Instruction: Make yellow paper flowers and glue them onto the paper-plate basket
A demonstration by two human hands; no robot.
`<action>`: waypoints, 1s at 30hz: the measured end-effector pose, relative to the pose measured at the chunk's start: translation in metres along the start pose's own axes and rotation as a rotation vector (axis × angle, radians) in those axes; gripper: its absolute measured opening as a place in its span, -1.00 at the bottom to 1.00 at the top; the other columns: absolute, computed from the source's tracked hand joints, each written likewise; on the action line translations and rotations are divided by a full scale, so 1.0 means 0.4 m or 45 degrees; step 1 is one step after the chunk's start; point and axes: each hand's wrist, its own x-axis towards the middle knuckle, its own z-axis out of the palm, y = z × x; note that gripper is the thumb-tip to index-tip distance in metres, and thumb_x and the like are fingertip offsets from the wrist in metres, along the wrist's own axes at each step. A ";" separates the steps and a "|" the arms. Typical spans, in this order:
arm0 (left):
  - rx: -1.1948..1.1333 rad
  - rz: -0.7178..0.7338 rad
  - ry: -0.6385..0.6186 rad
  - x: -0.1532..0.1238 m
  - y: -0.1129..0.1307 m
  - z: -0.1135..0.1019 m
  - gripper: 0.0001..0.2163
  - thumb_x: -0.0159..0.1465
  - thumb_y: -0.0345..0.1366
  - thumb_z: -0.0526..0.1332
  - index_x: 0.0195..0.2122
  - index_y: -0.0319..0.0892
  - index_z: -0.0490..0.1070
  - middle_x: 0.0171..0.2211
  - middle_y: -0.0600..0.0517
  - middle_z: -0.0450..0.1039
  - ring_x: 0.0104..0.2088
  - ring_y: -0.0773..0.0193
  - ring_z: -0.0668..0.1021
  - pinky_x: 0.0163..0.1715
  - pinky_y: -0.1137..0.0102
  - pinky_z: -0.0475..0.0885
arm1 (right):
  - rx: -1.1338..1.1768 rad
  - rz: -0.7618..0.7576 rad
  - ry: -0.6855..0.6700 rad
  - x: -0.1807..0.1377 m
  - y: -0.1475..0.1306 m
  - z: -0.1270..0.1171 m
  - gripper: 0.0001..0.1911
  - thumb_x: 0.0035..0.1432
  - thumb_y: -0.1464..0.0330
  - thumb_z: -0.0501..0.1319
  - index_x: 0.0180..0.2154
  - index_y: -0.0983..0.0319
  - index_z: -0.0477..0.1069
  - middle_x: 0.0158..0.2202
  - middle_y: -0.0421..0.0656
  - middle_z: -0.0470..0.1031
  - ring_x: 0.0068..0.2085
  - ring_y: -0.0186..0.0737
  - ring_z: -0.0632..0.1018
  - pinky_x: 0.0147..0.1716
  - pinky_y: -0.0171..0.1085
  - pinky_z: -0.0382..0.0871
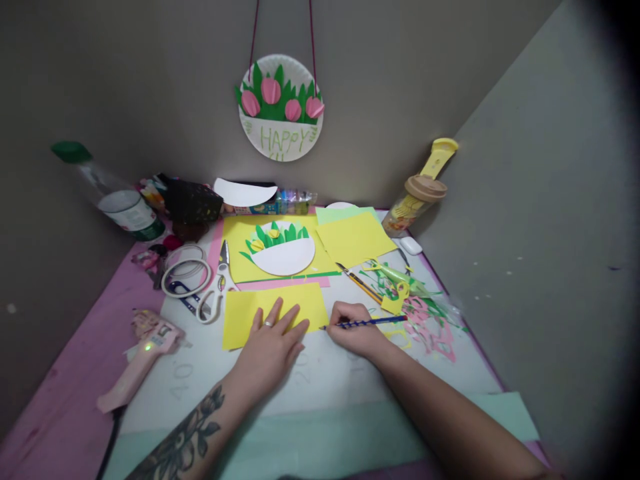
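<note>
My left hand (pixel 273 343) lies flat with fingers spread on a yellow sheet of paper (pixel 245 317), a ring on one finger. Beside the sheet's right edge, my right hand (pixel 357 328) is closed around a blue pencil (pixel 390 321). The pencil's tip touches or nearly touches the paper's lower right corner. Beyond the sheet, a white half-plate with paper leaves and yellow tulips (pixel 283 256) rests on a larger yellow sheet (pixel 235 233).
Left are scissors (pixel 220 283), tape rolls (pixel 186 277), a pink glue gun (pixel 145 357) and a bottle (pixel 127 210). Right are a craft knife (pixel 360 283), paper scraps (pixel 430 323), more yellow paper (pixel 355 239) and a lidded cup (pixel 415 200). A decorated paper plate (pixel 280 137) hangs behind.
</note>
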 end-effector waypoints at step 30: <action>-0.037 -0.002 -0.017 -0.003 0.000 -0.005 -0.63 0.29 -0.23 0.03 0.13 0.10 0.23 0.23 0.04 0.15 0.25 -0.12 0.07 0.08 -0.17 0.06 | 0.034 0.097 0.017 0.003 -0.016 0.003 -0.90 -0.12 0.46 0.18 -0.60 0.24 0.29 -0.63 -0.29 0.32 -0.56 -0.40 0.32 -0.57 -0.42 0.15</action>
